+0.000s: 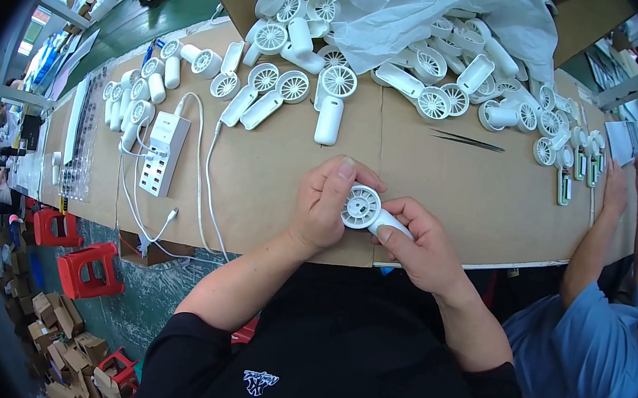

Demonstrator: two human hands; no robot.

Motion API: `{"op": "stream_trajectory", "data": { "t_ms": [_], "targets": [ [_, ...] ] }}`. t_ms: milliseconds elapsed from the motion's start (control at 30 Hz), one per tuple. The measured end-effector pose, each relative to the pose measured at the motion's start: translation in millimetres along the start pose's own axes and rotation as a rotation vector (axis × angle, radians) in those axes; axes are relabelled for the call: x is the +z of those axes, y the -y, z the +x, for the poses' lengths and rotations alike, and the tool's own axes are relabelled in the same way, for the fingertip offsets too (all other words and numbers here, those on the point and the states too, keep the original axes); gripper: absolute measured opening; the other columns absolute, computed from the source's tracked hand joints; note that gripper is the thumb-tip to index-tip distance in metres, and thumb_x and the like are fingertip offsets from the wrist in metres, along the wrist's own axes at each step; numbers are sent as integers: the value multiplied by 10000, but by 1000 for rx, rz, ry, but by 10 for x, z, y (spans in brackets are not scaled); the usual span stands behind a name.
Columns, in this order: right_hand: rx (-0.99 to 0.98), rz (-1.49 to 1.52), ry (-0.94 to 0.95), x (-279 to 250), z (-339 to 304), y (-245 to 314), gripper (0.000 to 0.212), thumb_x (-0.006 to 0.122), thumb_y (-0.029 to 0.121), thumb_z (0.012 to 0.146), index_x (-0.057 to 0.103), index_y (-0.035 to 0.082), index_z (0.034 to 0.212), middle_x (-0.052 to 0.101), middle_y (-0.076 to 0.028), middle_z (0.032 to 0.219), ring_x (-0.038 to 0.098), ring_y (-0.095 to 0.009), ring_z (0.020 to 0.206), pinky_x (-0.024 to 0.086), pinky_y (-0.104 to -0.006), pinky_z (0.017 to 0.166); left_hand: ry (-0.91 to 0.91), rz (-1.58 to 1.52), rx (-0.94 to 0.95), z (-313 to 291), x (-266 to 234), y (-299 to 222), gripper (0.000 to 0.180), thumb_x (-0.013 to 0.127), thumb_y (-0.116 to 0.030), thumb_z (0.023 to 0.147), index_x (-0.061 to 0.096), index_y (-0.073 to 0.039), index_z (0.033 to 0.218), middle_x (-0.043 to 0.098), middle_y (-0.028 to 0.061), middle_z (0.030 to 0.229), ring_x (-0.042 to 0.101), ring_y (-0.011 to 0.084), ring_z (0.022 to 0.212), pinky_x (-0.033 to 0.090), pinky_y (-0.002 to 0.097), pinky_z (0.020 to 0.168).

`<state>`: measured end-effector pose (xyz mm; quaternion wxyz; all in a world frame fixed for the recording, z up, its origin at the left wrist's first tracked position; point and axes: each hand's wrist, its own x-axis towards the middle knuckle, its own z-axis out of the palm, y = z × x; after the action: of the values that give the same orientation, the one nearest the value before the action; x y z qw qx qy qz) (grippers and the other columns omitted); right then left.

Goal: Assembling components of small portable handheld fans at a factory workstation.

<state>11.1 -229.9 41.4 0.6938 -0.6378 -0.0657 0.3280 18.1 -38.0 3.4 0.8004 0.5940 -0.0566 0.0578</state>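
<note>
- from here i'm seeing a white handheld fan (pixel 362 207) hovering above the middle of the bench's (pixel 291 165) near edge, between the person's two hands.
- the left hand (pixel 322 203) is cupping the round, slotted head from the side, its fingers curling in.
- the right hand (pixel 426 251) is holding the handle, fingers and thumb closing in on it with little gap left.
- dark tweezers (pixel 466 141) are lying to the right, nearer than the heap of white fan parts (pixel 433 102) along the far edge.
- a white power strip (pixel 166 150) is resting toward the left end.
- a co-worker in blue (pixel 579 351) is reaching over the right end.
</note>
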Motion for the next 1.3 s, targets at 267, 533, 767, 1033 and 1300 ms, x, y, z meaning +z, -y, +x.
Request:
{"op": "stream_trajectory", "data": {
  "t_ms": [267,533,767,1033,1300],
  "targets": [
    [-9,-56,-9,-33,8,-91,277,616,92,1029,597,18,1296,645,-19,986,518,-52,767,431,-198,686,8,227,25,-30,-56,10,447,388,-252,1095,711,16,940,729,124,923,625,189,798,503,296,796],
    [-28,-18,14,-31,-14,-50,278,600,101,1047,583,14,1310,645,-17,1014,543,-62,833,463,-210,742,28,89,1,-32,-54,23,415,358,-273,1102,658,-1,1009,728,158,987,646,221,851,520,328,839],
    [-143,12,-15,-39,26,-224,292,587,114,1060,569,17,1335,649,-44,1111,557,-75,875,475,-234,748,56,24,38,-19,-82,147,413,338,-301,1115,593,6,1219,678,209,1229,646,249,1028,513,349,931],
    [-446,-358,-303,67,79,-185,460,635,175,987,529,18,1406,631,-154,1298,637,-282,1069,521,-369,912,25,247,-10,-185,315,-49,566,476,-143,1078,293,-2,1595,513,219,1488,564,271,1266,455,362,1073],
    [-638,-632,-284,-60,2,-267,594,669,166,950,484,14,1494,598,-174,1388,622,-348,1182,507,-422,1021,-28,281,-238,-266,53,-18,677,493,-36,1060,195,-27,1668,490,177,1527,549,213,1272,430,299,1079]
  ]
}}
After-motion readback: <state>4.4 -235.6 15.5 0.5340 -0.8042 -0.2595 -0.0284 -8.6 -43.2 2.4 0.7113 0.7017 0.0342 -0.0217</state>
